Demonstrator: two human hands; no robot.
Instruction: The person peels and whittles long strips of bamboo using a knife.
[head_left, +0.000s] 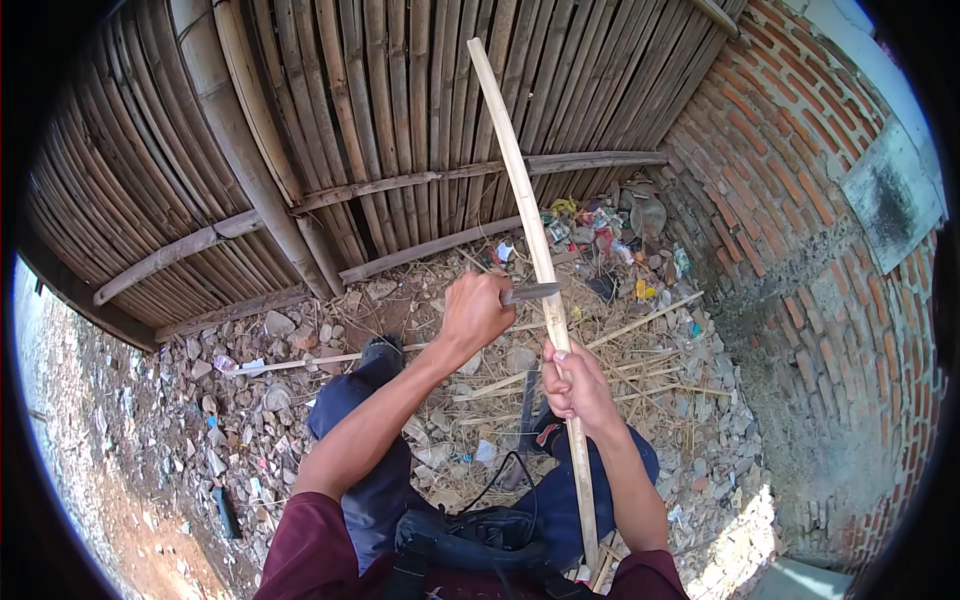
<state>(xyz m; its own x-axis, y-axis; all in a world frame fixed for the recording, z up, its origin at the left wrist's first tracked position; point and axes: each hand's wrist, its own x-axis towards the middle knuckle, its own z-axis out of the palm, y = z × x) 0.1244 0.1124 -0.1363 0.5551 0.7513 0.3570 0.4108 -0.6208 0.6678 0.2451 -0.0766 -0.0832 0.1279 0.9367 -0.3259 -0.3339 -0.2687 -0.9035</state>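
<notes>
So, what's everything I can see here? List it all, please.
long strip: one, pale, upright through the centre
knife: one, grey blade, at the long strip
rubble: many pieces, mostly grey, underfoot
loose strips: several, pale, on the rubble
slatted wall: one, brown, ahead
brick wall: one, orange and grey, right
panel: one, grey, on the brick wall
litter: many pieces, mixed colours, between the walls
pouch: one, black, at the lap
sleeves: two, maroon, bottom
trouser legs: two, dark blue, below
left hand: one, bare, gripping the knife
right hand: one, bare, gripping the long strip
</notes>
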